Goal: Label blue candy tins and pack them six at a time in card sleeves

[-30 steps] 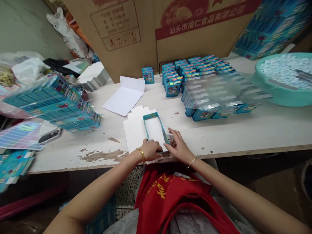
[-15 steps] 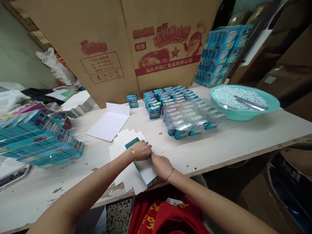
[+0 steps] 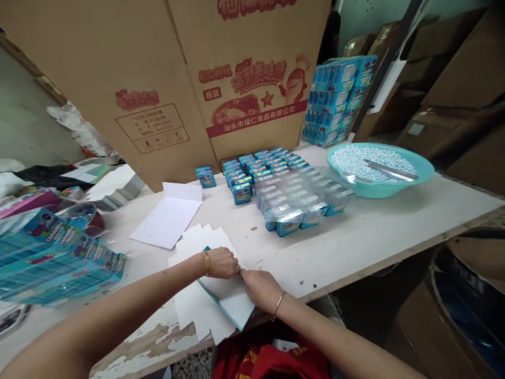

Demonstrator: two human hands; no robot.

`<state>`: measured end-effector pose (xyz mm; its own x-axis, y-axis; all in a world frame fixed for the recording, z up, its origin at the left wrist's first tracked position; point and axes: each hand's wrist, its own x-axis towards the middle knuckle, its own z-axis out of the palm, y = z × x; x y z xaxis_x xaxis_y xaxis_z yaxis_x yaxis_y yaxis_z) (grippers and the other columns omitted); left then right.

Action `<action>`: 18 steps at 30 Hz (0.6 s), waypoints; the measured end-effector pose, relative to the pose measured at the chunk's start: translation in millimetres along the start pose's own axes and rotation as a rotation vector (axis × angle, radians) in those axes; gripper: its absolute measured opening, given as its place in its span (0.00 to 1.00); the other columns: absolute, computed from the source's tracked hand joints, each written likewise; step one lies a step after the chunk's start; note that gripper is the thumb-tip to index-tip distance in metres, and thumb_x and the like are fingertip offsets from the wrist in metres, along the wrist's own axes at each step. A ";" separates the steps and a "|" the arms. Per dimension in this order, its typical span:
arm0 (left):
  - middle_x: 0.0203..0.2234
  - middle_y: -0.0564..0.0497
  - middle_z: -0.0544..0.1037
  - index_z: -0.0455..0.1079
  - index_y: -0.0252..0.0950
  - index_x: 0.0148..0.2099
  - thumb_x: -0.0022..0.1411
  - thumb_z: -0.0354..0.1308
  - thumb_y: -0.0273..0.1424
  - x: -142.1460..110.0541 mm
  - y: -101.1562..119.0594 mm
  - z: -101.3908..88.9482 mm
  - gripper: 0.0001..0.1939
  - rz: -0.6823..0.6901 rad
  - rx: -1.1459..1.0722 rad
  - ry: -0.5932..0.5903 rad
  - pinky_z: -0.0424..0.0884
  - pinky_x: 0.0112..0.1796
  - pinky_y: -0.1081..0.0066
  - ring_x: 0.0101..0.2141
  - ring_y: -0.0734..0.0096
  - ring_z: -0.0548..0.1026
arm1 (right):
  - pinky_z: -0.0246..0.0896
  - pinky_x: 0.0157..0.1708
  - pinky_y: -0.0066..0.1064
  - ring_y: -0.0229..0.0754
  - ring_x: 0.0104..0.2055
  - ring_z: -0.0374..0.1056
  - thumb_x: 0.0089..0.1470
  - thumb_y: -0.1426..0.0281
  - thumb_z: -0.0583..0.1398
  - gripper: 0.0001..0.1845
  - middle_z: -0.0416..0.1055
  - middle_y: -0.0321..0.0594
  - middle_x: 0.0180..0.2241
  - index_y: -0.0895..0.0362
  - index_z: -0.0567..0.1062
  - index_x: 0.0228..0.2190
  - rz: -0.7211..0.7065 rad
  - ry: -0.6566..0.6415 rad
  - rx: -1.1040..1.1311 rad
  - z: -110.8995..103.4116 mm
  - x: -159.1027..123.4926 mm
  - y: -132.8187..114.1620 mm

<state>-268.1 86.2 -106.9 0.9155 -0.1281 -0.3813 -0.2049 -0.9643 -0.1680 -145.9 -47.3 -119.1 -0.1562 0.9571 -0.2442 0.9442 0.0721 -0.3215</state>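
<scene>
A white card with blue edges (image 3: 232, 305) lies on a fanned stack of white cards (image 3: 189, 302) at the table's front edge. My left hand (image 3: 223, 263) is closed on the far side of this card, fingers curled at its right edge. Close against it, my right hand (image 3: 262, 289) pinches the same edge, the fingertips of both hands nearly meeting. The fingers hide part of the card. Beyond the stack lies a creased white card (image 3: 168, 216) with one flap bent up.
Small blue boxes (image 3: 241, 193) stand in rows, several under clear plastic (image 3: 292, 197). A turquoise basin (image 3: 379, 189) holds pale candies and a metal scoop (image 3: 389, 170). Wrapped blue packs (image 3: 59, 258) are stacked at left. A large carton (image 3: 158, 68) stands behind.
The camera view has shifted, so the table things sit further left and lower. My left hand has curled more tightly at the card's edge, while my right hand keeps its pinch.
</scene>
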 end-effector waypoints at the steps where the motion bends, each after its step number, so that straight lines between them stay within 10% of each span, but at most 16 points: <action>1: 0.24 0.46 0.75 0.70 0.33 0.31 0.60 0.52 0.23 2.7 0.4 -1.8 0.07 -0.002 -0.021 -0.021 0.61 0.22 0.69 0.25 0.65 0.73 | 0.63 0.33 0.32 0.48 0.38 0.73 0.54 0.81 0.49 0.16 0.76 0.47 0.37 0.59 0.71 0.41 -0.002 -0.001 0.004 0.4 0.0 1.8; 18: 0.31 0.46 0.77 0.70 0.36 0.36 0.57 0.53 0.26 9.8 -8.9 -16.8 0.05 -0.152 -0.230 -0.101 0.63 0.29 0.69 0.30 0.65 0.74 | 0.54 0.32 0.28 0.44 0.39 0.71 0.57 0.73 0.51 0.13 0.76 0.40 0.37 0.53 0.75 0.37 -0.072 -0.104 0.118 -23.3 -4.7 43.5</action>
<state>-251.4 89.6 -93.9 0.8881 0.0349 -0.4583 0.0270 -0.9993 -0.0239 -97.3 -42.1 -110.6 -0.2576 0.9158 -0.3083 0.8898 0.1005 -0.4451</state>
